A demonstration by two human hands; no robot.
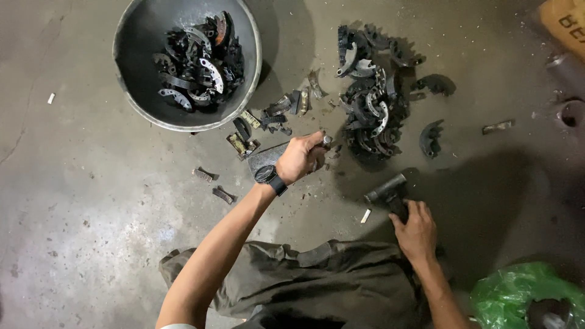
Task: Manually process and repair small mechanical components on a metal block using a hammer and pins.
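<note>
My left hand, with a black watch on the wrist, is closed around a short metal rod or chisel held over a dark flat metal block on the concrete floor. My right hand grips the handle of a hammer whose dark head rests on the floor to the right. Just beyond the left hand lies a pile of curved dark brake shoes.
A grey metal basin at upper left holds several more brake shoes. Broken lining pieces lie scattered around the block. A green plastic bag sits at lower right, a cardboard box at upper right. My knees fill the bottom centre.
</note>
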